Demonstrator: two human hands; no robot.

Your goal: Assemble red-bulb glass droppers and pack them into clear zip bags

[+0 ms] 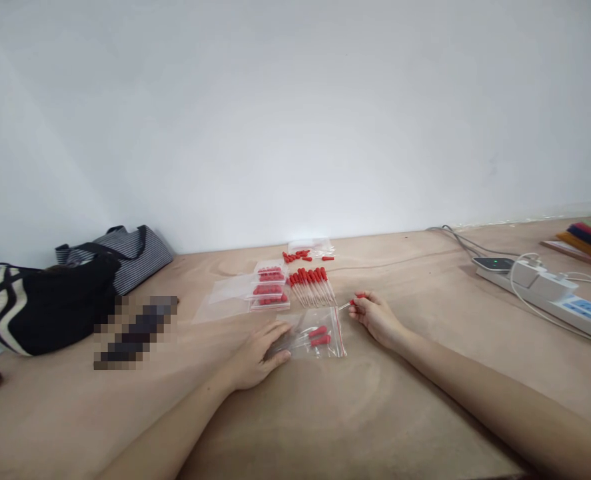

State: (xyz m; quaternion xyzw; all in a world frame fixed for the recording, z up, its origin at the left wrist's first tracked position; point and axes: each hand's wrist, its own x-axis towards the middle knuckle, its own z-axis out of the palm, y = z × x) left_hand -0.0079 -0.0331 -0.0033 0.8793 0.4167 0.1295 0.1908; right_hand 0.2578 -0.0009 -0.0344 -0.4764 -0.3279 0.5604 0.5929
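Observation:
A clear zip-lock bag (302,352) lies flat on the table with a couple of red-bulbed glass droppers (320,340) inside. My left hand (260,357) holds the bag's left end, thumb and fingers on either side. Just right of its red-striped mouth, my right hand (375,317) pinches another dropper (346,306) by its red bulb. The glass tip points left, toward the bag's opening. Behind the bag, several loose droppers (312,287) lie in a row, bulbs away from me. Filled bags of droppers (270,300) are stacked to their left.
More red bulbs (298,256) and a plastic bag lie near the wall. At the left are a black bag (75,313), a striped bag (132,257) and a blurred dark object (138,333). A power strip (570,307) with cables and a stack of coloured items (590,243) occupy the right.

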